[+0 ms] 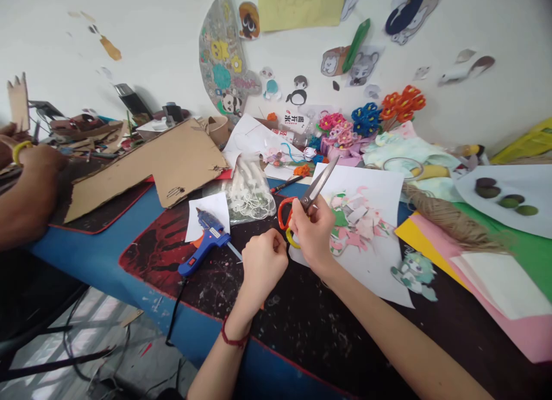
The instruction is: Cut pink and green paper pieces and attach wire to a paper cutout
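My right hand grips a pair of scissors by its red and yellow handles, blades pointing up and away from me. Beside it, my left hand is curled closed above the dark mat; whatever its fingers may hold is hidden. Cut paper scraps, mostly pink, white and green, lie on a white sheet just past my right hand. A blue hot glue gun rests left of my left hand, its nozzle over a small white paper.
A large cardboard piece lies at the left, near another person's arm. A plastic bag of white items sits behind the glue gun. Twine and coloured paper are at right. Pipe-cleaner-like flowers stand by the wall.
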Demonstrator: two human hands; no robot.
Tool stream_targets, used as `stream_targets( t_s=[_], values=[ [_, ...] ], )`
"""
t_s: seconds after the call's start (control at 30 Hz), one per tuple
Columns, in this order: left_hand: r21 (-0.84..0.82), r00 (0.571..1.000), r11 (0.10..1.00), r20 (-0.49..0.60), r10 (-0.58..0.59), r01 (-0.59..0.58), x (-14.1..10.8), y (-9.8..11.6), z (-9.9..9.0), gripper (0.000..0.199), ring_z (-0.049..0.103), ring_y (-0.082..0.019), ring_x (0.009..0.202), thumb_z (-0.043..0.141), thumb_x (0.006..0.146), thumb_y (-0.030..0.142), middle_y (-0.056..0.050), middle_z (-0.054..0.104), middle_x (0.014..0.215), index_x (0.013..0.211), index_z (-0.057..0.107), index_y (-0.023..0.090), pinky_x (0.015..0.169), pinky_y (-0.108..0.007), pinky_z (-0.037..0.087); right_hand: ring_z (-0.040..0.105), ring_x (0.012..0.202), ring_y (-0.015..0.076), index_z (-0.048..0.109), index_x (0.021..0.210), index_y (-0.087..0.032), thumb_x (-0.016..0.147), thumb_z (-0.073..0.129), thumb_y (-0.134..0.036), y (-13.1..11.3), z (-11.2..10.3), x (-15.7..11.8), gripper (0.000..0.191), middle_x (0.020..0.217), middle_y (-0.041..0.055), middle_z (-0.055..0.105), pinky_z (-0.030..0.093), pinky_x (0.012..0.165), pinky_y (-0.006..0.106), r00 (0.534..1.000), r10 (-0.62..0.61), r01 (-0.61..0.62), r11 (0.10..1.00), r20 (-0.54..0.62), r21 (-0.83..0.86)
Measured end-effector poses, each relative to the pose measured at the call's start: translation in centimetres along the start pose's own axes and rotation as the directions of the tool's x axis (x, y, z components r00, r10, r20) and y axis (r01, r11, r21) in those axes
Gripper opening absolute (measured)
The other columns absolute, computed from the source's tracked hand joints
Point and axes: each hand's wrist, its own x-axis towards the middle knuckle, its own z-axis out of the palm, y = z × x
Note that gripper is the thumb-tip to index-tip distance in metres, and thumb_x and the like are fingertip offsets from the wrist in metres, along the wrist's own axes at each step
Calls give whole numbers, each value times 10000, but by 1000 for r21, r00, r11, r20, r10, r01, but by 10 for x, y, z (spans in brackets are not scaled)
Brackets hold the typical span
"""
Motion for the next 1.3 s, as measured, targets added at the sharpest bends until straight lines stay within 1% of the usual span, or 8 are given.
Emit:
stream_targets(
  t_s=[0.27, 0.6, 0.77, 1.0, 1.1, 1.2, 1.3],
  values=[
    [13, 1000, 1000, 2, -10, 10, 1, 2, 0, 124, 635, -195, 733, 530, 780, 217, 3, 698, 739, 742, 644, 248, 579, -262, 287, 419, 388, 45, 376, 671, -221, 833, 647, -331, 2, 0, -2, 334, 532, -110, 353, 375, 380, 181, 999, -25, 24, 999, -20, -48],
    [17, 1000, 1000, -5, -8, 8, 2, 0, 2, 117, 636, -197, 721, 531, 784, 228, 12, 686, 717, 741, 636, 260, 554, -261, 268, 430, 390, 53, 384, 674, -225, 828, 637, -342, 5, 0, -1, 318, 512, -110, 366, 364, 385, 182, 999, -38, 35, 996, -27, -86],
    [17, 1000, 1000, -9, -6, 6, 1, 0, 2, 116, 643, -203, 730, 533, 788, 230, 11, 689, 720, 738, 633, 260, 556, -264, 273, 426, 396, 55, 391, 685, -227, 830, 638, -354, 6, 1, -3, 313, 527, -108, 358, 367, 384, 186, 999, -41, 39, 996, -24, -83],
    [30, 1000, 1000, -1, 0, 0, 0, 1, 1, 113, 650, -208, 747, 535, 784, 212, 4, 700, 742, 756, 636, 255, 574, -263, 290, 395, 407, 53, 377, 677, -226, 839, 630, -362, 6, 1, -4, 330, 533, -103, 361, 340, 386, 189, 999, -46, 45, 994, -10, -99],
    [36, 1000, 999, 7, -1, 1, 0, 2, 0, 113, 653, -210, 755, 535, 794, 215, -1, 703, 753, 771, 639, 253, 581, -264, 302, 413, 423, 58, 399, 684, -225, 846, 628, -370, 7, 1, -5, 315, 541, -98, 368, 351, 406, 192, 999, -50, 48, 990, -12, -134],
    [47, 1000, 999, 25, -12, 10, 0, 3, -1, 113, 654, -210, 767, 536, 802, 218, -6, 708, 771, 784, 643, 249, 589, -264, 314, 405, 437, 60, 426, 695, -225, 854, 621, -380, 8, 0, -6, 295, 549, -93, 374, 349, 420, 195, 998, -59, 55, 982, -17, -182],
    [61, 999, 998, 34, -24, 22, 0, 3, -1, 115, 654, -212, 774, 536, 806, 221, -13, 711, 778, 792, 647, 246, 594, -264, 316, 395, 439, 64, 450, 708, -227, 857, 611, -393, 9, 0, -7, 276, 550, -90, 386, 348, 420, 198, 998, -64, 61, 979, -11, -194]
  ],
)
